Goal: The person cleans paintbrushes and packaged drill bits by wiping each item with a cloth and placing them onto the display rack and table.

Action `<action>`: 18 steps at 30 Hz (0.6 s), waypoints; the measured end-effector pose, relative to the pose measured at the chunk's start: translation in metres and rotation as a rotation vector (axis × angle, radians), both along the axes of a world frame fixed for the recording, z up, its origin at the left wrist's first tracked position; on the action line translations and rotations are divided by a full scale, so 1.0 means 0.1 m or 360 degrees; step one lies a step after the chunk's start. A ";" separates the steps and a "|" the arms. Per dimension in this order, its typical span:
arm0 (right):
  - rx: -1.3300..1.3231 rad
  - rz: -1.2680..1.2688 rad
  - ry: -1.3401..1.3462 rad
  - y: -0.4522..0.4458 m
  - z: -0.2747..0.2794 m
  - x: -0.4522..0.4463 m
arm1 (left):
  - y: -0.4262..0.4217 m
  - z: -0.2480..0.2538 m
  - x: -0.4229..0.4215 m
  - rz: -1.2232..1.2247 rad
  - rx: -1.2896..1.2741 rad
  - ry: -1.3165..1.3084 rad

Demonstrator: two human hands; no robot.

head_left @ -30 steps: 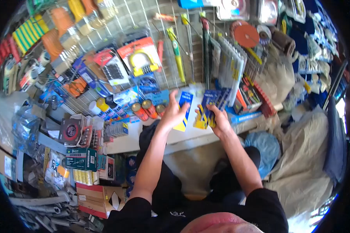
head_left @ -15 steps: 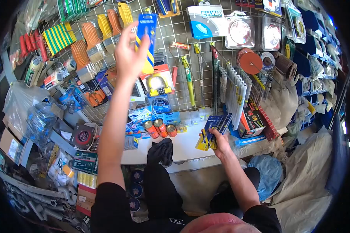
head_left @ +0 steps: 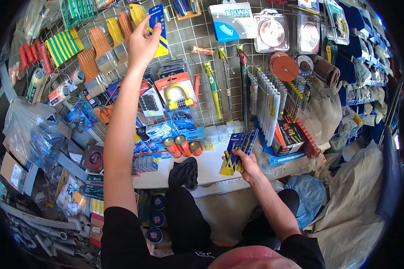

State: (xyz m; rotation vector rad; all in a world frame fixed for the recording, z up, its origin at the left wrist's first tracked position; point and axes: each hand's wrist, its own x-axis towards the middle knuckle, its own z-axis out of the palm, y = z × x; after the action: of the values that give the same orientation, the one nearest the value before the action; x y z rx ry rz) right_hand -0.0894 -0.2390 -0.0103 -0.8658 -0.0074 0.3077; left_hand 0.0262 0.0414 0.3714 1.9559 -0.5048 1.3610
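High on the grid wall, my left hand (head_left: pixel 143 48) is closed on a flat blue-and-yellow packet (head_left: pixel 157 32), held upright by its left side. The packet is near the top of the grid, just right of the yellow-handled paintbrushes (head_left: pixel 137 14). Lower down, my right hand (head_left: pixel 247 165) grips a fanned stack of similar blue-and-yellow packets (head_left: pixel 236 153) above the white shelf. What the packets contain is too small to make out. Below my left hand a yellow padlock on a red-and-white card (head_left: pixel 178 97) hangs on the grid.
On the white shelf (head_left: pixel 150 181) are several orange cans (head_left: pixel 182 144), a black cloth (head_left: pixel 184 174) and small boxes. Long drill bits in clear sleeves (head_left: pixel 268 107) stick out at the right. A blue plastic bag (head_left: pixel 306 197) lies low right; blue bins (head_left: pixel 368 62) line the far right.
My left hand has shifted slightly left and up with its packet. My right hand, still holding the stack, has moved a little left. The whole view has shifted slightly.
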 end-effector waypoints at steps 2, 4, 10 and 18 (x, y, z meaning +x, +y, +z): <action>0.0006 -0.0002 0.0002 0.01 0.00 -0.01 | -0.01 0.03 -0.03 0.0085 0.0066 -0.0033; 0.0013 -0.0002 -0.0026 0.01 0.01 -0.01 | -0.04 0.08 -0.06 0.0163 0.0127 -0.0074; 0.0007 0.0022 -0.0019 0.02 0.01 -0.01 | -0.03 0.17 -0.15 0.0269 0.0266 -0.0157; -0.0051 0.0003 -0.0022 0.04 0.03 -0.03 | 0.07 0.34 -0.17 0.0505 0.0671 -0.0238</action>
State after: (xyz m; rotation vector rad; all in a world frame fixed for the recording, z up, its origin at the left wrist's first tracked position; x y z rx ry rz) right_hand -0.0919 -0.2350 -0.0076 -0.8996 -0.0162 0.3040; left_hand 0.0089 0.0482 0.4055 2.3610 -0.6096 1.7175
